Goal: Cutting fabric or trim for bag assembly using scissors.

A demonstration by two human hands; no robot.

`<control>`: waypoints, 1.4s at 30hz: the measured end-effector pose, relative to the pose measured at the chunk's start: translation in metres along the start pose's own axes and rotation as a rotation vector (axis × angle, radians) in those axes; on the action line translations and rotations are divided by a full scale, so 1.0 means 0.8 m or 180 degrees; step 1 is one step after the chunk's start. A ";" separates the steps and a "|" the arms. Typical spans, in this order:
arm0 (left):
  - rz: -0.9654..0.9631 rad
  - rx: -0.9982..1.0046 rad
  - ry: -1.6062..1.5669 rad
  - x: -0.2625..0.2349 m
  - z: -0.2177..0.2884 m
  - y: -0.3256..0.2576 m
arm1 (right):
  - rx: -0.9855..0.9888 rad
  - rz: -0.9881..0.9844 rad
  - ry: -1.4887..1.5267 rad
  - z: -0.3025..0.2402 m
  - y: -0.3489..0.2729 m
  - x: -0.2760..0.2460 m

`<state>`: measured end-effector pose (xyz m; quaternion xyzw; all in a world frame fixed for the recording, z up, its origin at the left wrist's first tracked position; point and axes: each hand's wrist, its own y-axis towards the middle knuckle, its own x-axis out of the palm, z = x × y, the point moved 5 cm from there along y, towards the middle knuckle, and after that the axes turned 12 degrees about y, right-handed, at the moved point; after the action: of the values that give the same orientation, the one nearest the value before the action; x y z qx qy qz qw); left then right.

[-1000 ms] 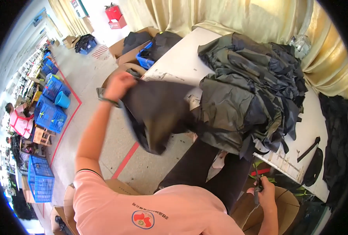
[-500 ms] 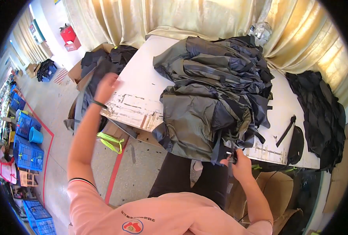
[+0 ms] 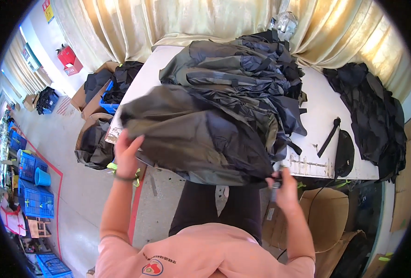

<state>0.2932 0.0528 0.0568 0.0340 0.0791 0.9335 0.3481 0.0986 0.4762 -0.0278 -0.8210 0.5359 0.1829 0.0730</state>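
A dark olive-grey sewn fabric piece [image 3: 182, 134] stretches between my hands, its front edge hanging over the table's near side. My left hand [image 3: 127, 155] is closed on its left end, thumb and fingers at the edge, slightly blurred. At its right end, my right hand [image 3: 286, 189] grips a small dark hand tool [image 3: 277, 180] whose kind is hard to make out. The piece's right corner meets that tool. Behind it lies a heap of similar fabric pieces [image 3: 233, 69] on the white table [image 3: 309, 163].
A black pouch-like piece [image 3: 344, 153] with a strap and a black fabric pile [image 3: 372, 116] lie at the right. Filled cartons [image 3: 87, 113] stand left of the table, an open carton [image 3: 328, 213] under its right side. Blue crates [image 3: 39, 201] line the far left.
My left hand has come from the cartons at the left to the front fabric piece. That piece's left end has been pulled up and leftward. My right hand keeps the small tool.
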 end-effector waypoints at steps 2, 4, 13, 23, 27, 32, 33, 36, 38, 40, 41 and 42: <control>0.0089 0.0010 -0.0087 -0.033 0.015 -0.059 | -0.0098 0.0109 0.0671 -0.038 -0.010 -0.050; -0.0087 -0.0294 0.0787 -0.077 -0.026 -0.129 | 0.0523 0.0419 0.1984 -0.048 -0.016 -0.092; -0.2829 -0.0446 0.2458 0.034 -0.036 -0.212 | -0.0879 0.0423 0.0391 -0.066 -0.051 -0.145; -0.3588 0.2681 0.3379 0.227 -0.192 -0.195 | -0.0553 0.0622 0.0673 -0.089 -0.101 -0.170; -0.3646 0.2329 0.3557 0.213 -0.197 -0.170 | -0.0372 0.0611 0.0013 -0.058 -0.101 -0.194; -0.3492 0.0910 0.2256 0.146 -0.154 -0.113 | -0.0027 0.1184 -0.1519 0.012 -0.084 -0.196; -0.3304 0.0379 0.1743 0.129 -0.143 -0.103 | -0.0076 0.1190 -0.1725 0.016 -0.083 -0.189; -0.3095 -0.0166 0.1226 0.084 -0.126 -0.086 | 0.0437 0.0177 0.0045 0.007 -0.080 -0.124; -0.3056 -0.0703 0.1051 0.056 -0.132 -0.080 | 0.0613 -0.0542 0.0603 0.009 -0.085 -0.074; -0.2990 -0.1234 0.0845 0.038 -0.138 -0.078 | 0.0438 -0.1116 0.0375 0.020 -0.087 -0.027; -0.2975 -0.1317 0.0725 0.038 -0.137 -0.076 | 0.0693 -0.0839 0.0910 0.061 -0.095 -0.009; -0.2929 -0.1411 0.0616 0.034 -0.137 -0.076 | 0.0689 -0.0887 0.0934 0.081 -0.098 0.006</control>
<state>0.2989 0.1027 -0.0615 -0.1653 -0.0818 0.6771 0.7124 0.1570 0.5247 -0.0952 -0.8922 0.4387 -0.0088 0.1065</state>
